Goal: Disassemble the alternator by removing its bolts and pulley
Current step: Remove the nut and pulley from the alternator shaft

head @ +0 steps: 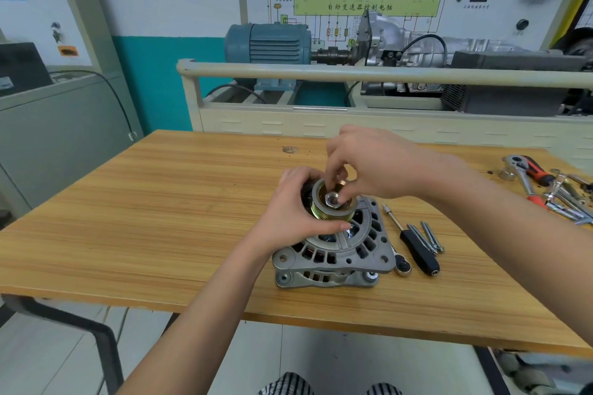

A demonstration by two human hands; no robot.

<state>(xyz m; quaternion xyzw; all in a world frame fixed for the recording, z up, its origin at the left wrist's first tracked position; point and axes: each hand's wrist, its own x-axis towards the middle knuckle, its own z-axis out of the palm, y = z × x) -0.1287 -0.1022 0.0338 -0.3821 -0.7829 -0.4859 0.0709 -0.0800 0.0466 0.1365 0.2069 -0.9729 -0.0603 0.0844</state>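
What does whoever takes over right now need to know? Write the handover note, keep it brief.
Left hand grips the pulley from the side, steadying it.
Right hand pinches the pulley nut from above.
Alternator stands pulley-up on the wooden table.
Done: long bolts lie loose beside the black-handled ratchet, right of the alternator.
Left: take off nut, lift off pulley.

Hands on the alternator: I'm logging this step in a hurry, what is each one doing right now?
Left hand: grips the pulley from the side.
Right hand: fingertips pinch the nut at the pulley's centre.
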